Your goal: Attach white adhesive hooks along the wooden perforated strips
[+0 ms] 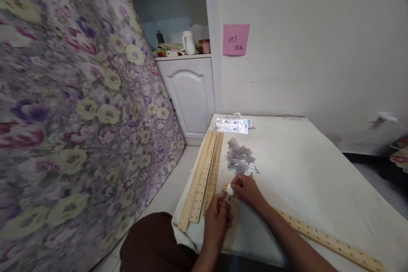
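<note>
My right hand (245, 188) pinches a small white piece (230, 190) at the far end of a perforated wooden strip (321, 235). The strip runs beneath my right forearm toward the lower right. Just left of the piece, my left hand (218, 211) is closed with its fingers curled; what they hold, if anything, is hidden. A loose pile of small grey translucent squares (237, 156) lies beyond my hands. Beside the pile's near edge is a small white item with a metal hook or ring (252, 167), its kind unclear.
Several perforated wooden strips (202, 176) lie along the table's left side. A clear blister pack of metal hooks (232, 126) is at the back of the cloth-covered table (318, 170). A floral curtain (95, 106) hangs at left; a white cabinet (191, 93) stands behind.
</note>
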The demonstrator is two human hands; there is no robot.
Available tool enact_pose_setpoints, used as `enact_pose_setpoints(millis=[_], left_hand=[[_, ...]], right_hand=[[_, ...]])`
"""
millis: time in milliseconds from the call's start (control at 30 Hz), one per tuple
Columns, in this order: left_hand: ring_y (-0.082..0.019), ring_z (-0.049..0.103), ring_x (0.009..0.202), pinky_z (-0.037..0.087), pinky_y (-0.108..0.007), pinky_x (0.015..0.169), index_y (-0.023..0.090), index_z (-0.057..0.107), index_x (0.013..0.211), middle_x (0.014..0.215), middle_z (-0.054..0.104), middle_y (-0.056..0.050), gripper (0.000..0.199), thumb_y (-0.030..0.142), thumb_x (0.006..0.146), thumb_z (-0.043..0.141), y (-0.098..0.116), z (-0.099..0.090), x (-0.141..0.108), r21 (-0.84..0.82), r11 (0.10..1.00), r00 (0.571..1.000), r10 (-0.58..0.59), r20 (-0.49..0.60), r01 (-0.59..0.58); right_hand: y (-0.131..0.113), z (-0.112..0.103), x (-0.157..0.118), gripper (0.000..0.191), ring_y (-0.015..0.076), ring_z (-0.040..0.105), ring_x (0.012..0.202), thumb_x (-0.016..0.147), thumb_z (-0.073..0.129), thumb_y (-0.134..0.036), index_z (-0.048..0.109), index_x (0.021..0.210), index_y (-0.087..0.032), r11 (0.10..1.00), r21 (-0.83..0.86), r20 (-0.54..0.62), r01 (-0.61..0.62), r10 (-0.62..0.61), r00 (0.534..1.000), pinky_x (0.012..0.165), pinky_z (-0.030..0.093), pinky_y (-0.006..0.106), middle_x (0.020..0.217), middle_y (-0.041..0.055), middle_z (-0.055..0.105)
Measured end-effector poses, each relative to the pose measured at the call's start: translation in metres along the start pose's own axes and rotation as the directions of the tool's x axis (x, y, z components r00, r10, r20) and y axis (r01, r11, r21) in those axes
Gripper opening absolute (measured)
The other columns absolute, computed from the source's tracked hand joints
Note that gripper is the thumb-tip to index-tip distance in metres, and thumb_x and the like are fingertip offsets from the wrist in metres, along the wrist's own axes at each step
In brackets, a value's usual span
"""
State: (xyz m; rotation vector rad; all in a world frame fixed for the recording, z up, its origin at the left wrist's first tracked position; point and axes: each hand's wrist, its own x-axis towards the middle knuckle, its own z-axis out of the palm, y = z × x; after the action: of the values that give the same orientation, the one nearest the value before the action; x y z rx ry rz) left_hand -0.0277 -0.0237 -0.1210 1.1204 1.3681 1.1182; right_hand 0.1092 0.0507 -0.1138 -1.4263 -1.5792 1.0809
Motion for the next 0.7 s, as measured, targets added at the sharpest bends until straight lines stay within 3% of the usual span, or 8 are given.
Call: enact_pose_setpoints(millis=[100, 200, 300, 700], left_hand=[[-0.017, 0.059, 0.069, 0.049, -0.029, 0.063, 0.019, 0.057, 0.105, 0.077, 0.060, -0.002, 0.027, 0.034, 0.085, 0.046, -0.002, -0.001, -0.004, 0.305, 0.932, 0.966, 0.236, -0.106, -0.194], [-0.022, 0.059, 0.092, 0.048, -0.038, 0.083, 0.018, 0.058, 0.108, 0.097, 0.062, -0.009, 0.027, 0.027, 0.085, 0.047, -0.005, -0.001, -0.003, 0.477, 0.824, 0.915, 0.393, -0.091, -0.307], [-0.023, 0.059, 0.095, 0.048, -0.038, 0.083, 0.018, 0.056, 0.110, 0.102, 0.062, -0.010, 0.027, 0.026, 0.085, 0.048, -0.009, 0.000, 0.000, 0.524, 0.790, 0.906, 0.417, -0.079, -0.318], [-0.020, 0.059, 0.087, 0.047, -0.033, 0.078, 0.020, 0.057, 0.098, 0.092, 0.061, -0.005, 0.019, 0.025, 0.091, 0.041, -0.004, 0.005, 0.009, 0.560, 0.770, 0.915, 0.400, -0.050, -0.306]], right_hand=[[0.003, 0.004, 0.010, 0.005, 0.0121, 0.053, 0.056, 0.068, 0.055, -0.019, 0.058, 0.064, -0.018, 0.999, -0.046, -0.034, 0.010, -0.011, 0.999, 0.055, 0.039, 0.022, 0.058, -0.0025, 0.060], [0.005, 0.006, 0.015, 0.006, 0.0121, 0.052, 0.055, 0.069, 0.054, -0.020, 0.059, 0.065, -0.018, 0.998, -0.068, -0.038, 0.012, -0.014, 0.999, 0.054, 0.038, 0.022, 0.057, -0.0029, 0.058], [0.005, 0.007, 0.015, 0.007, 0.0122, 0.051, 0.056, 0.070, 0.054, -0.020, 0.059, 0.066, -0.018, 0.996, -0.088, -0.041, 0.023, -0.026, 0.999, 0.055, 0.037, 0.022, 0.058, -0.0030, 0.057], [0.007, 0.009, 0.010, 0.010, 0.0142, 0.054, 0.058, 0.073, 0.053, -0.025, 0.059, 0.067, -0.019, 0.996, -0.082, -0.077, 0.020, -0.027, 0.997, 0.058, 0.039, 0.025, 0.059, -0.0018, 0.060]])
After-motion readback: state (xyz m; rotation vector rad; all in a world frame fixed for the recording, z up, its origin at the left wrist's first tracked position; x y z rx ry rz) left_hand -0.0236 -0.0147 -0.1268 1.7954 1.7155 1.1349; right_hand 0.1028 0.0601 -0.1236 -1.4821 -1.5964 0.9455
